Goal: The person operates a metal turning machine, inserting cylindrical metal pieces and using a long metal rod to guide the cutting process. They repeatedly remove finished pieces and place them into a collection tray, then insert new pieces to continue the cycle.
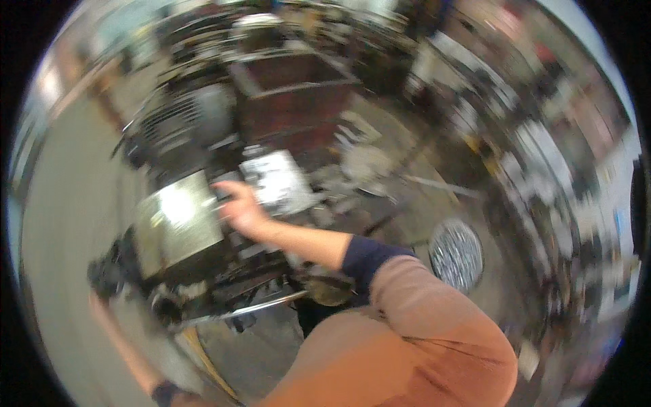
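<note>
My right hand point(243, 211) reaches over the middle of a greasy machine, beside a shiny metal block point(180, 220) with a flat top. Its fingers look spread and bent, with a gap between them; a small dark part lies there, and blur hides whether they touch it. To the right of that hand is a bright silvery plate point(279, 182) on the machine. My left hand point(100, 305) is at the machine's left end, at a black knob-like part point(108, 271). Its fingers are smeared and partly hidden there.
Behind the machine's grey finned motor point(176, 122) stands a reddish-brown open bin point(291, 102). A round container of small metal pieces point(456, 254) sits on the right. A shiny bar point(254, 306) crosses the machine's near side. Cluttered shelves point(536, 149) line the right.
</note>
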### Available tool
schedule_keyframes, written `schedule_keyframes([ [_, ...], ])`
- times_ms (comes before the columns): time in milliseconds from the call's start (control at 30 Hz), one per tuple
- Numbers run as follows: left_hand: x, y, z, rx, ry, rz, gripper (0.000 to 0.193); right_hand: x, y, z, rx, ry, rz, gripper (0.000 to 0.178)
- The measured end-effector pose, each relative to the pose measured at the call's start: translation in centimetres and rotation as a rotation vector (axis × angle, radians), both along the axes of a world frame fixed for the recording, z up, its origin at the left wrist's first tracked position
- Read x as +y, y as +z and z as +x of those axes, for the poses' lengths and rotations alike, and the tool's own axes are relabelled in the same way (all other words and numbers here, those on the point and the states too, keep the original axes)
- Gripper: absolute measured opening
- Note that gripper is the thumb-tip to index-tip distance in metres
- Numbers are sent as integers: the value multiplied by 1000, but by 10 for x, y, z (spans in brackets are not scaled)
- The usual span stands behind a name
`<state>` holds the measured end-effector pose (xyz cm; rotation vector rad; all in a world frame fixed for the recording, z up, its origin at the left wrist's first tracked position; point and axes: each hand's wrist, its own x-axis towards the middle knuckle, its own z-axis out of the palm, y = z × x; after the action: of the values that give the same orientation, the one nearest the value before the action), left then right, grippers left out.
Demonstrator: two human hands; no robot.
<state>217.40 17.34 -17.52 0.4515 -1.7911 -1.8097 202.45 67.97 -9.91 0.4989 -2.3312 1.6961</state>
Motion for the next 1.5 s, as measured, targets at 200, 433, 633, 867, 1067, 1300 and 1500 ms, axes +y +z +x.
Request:
schedule_keyframes([
  [200,-38,-29,111,-406,136,-22,50,126,71,66,313,212,-137,52],
  [433,55,-13,225,-837,303,152,38,450,-19,151,-201,-532,92,37],
  [633,161,35,227,-896,278,1,56,656,-133,206,-799,-1014,902,31],
  [867,143,85,229,-724,307,-313,29,712,-208,172,-1052,-751,1029,40],
  [1067,290,192,134,-631,142,-618,42,824,-287,182,-828,-297,1557,38],
  [1300,432,263,103,-679,-152,-883,31,789,-253,181,-607,-521,1336,30],
  [1500,521,248,66,-316,-752,-599,28,624,-145,186,-197,-280,334,25],
])
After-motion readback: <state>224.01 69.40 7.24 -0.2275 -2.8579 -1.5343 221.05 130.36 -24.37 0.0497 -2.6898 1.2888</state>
